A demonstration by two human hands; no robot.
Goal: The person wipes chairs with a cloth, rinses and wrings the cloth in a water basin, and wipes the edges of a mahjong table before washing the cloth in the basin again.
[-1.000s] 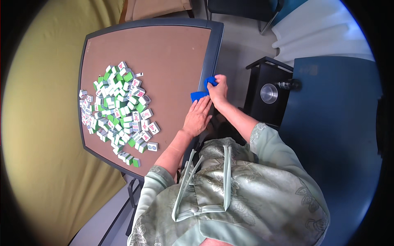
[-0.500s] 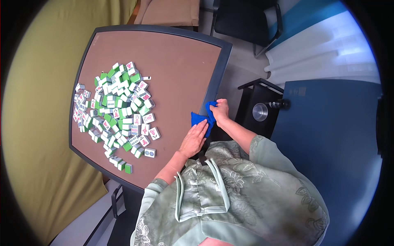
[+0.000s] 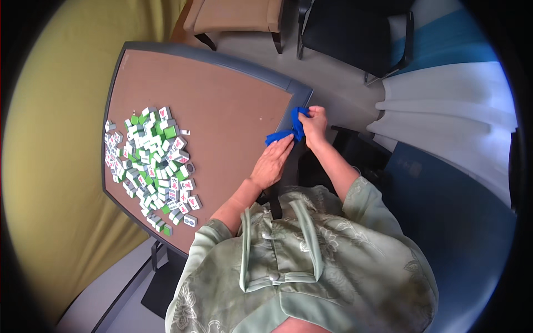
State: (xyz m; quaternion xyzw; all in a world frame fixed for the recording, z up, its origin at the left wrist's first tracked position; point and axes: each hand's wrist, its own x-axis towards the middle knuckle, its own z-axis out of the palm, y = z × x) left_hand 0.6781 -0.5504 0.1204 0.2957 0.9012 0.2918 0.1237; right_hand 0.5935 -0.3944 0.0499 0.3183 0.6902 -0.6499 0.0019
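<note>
A blue cloth is bunched over the right-hand rim of the mahjong table, near its far right corner. My right hand pinches the cloth's upper part just outside the rim. Fingers stretched out and close together, my left hand lies flat, its fingertips pressing the cloth's lower end against the tabletop's edge. The table has a brown top and a dark grey raised frame. Many white-and-green mahjong tiles are heaped at its left side, some face up, well away from both hands.
A black chair and a beige seat stand beyond the table. On my right are a blue table and a white curtain. Yellow-green fabric hangs on the left. A black chair part shows at lower left.
Both hands and the cloth have moved along the rim toward the far right corner. The view has turned and shifted; the glass on the dark side stand is now hidden behind my right arm.
</note>
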